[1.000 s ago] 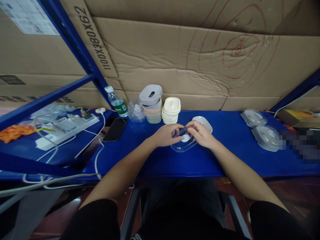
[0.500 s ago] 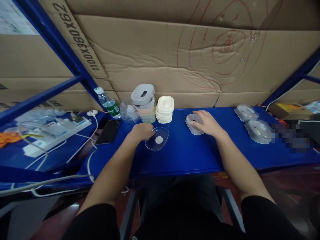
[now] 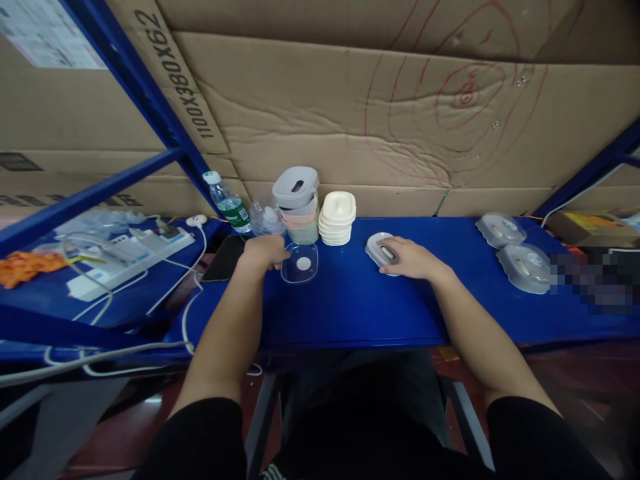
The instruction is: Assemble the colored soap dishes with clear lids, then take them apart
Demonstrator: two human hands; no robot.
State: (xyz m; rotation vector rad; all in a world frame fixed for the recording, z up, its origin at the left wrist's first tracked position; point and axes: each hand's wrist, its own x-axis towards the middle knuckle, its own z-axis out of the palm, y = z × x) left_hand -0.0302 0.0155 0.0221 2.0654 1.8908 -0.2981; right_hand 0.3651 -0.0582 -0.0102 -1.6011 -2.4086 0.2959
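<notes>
My left hand (image 3: 265,255) is closed, its fingertips pinching the left edge of a clear plastic lid (image 3: 301,277) with a round white patch in its middle. Over the right side of a grey lidded container (image 3: 376,247) lies my right hand (image 3: 411,259), thumb at the near edge and fingers at the far side. A pale bar shows in the slot on the container's top. Behind the clear lid stands a stack of grey, pink and green containers (image 3: 300,213). Beside it is a stack of cream lids (image 3: 337,217), with several clear domed pieces (image 3: 265,217) on the other side.
Two translucent lidded containers (image 3: 525,267) stand at the right. On the left are a water bottle (image 3: 233,208), a dark phone (image 3: 220,260), a power strip (image 3: 130,263) and loose white cables (image 3: 187,320). Cardboard (image 3: 300,100) walls off the back of the blue table (image 3: 340,313).
The clear lid has moved left and slightly away from me with my left hand. The grey container has shifted left under my right hand, whose thumb has moved off its slot.
</notes>
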